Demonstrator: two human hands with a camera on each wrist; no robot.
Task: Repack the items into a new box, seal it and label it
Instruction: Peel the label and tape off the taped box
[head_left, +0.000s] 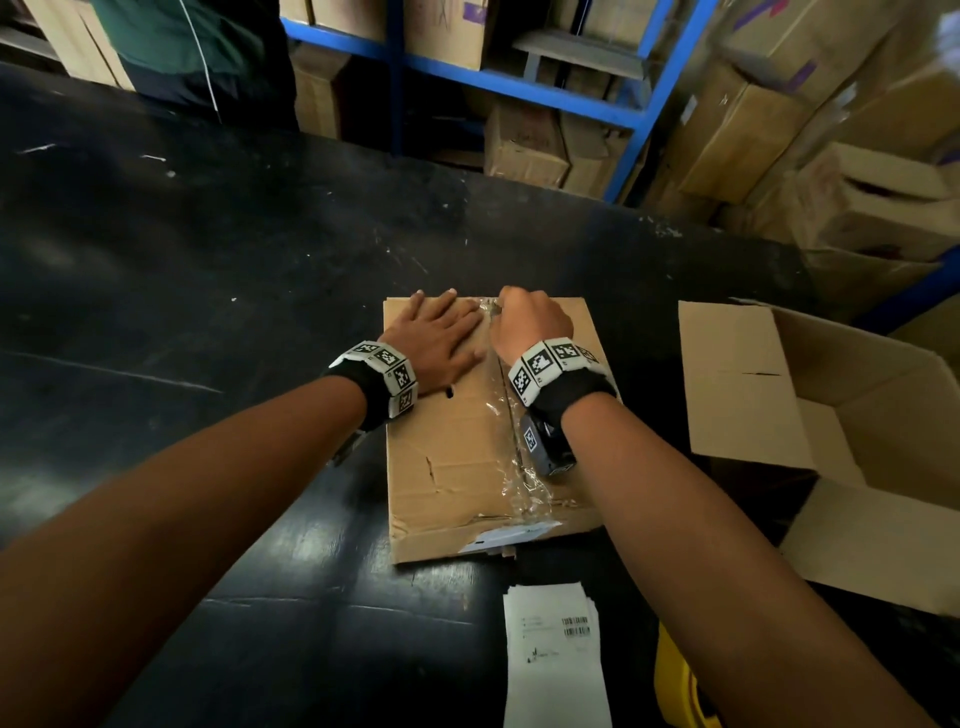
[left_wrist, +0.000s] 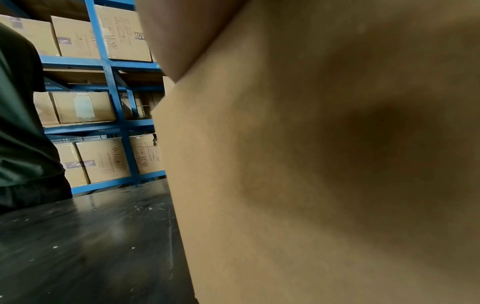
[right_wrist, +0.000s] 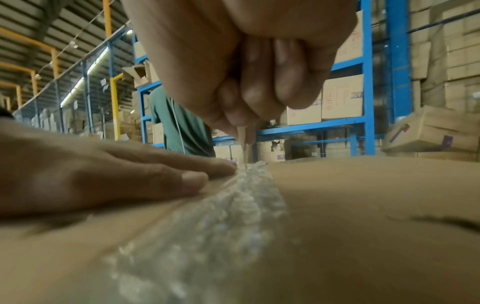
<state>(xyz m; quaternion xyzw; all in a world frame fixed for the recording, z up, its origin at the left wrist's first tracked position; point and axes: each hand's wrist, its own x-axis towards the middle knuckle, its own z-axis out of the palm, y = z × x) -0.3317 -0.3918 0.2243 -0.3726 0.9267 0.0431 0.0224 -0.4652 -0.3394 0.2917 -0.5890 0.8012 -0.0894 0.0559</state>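
Right hand (right_wrist: 233, 61): fingers curled tight round a thin pale blade (right_wrist: 242, 144), its tip down at the far end of the tape (right_wrist: 207, 216) that runs along the seam of the old box (head_left: 452, 457). What kind of tool the blade belongs to cannot be told; only the narrow tip shows below the fist.

Left hand (head_left: 441, 338): fingers straight and spread, pressed flat on the box top just left of the seam. In the right wrist view its fingertips (right_wrist: 192, 179) lie just beside the tape edge, close to the blade tip.

Old box: shut, creased and torn on its left flap, clear crinkled tape down the middle, a white label at its near edge. It lies flat on the black surface (head_left: 208, 312), in the middle of the head view.

New box (head_left: 831, 415): open, flaps up, to the right of the old box on the same surface, apart from it.

Paper slips (head_left: 556, 654) with barcodes lie near the front edge, nearer than the old box. A yellow thing (head_left: 675, 686) shows beside them under the right forearm; too hidden to identify.

Beyond the surface: blue racks (head_left: 519, 88) stacked with cartons, and a person in a green shirt (right_wrist: 179, 123) standing at the far side.
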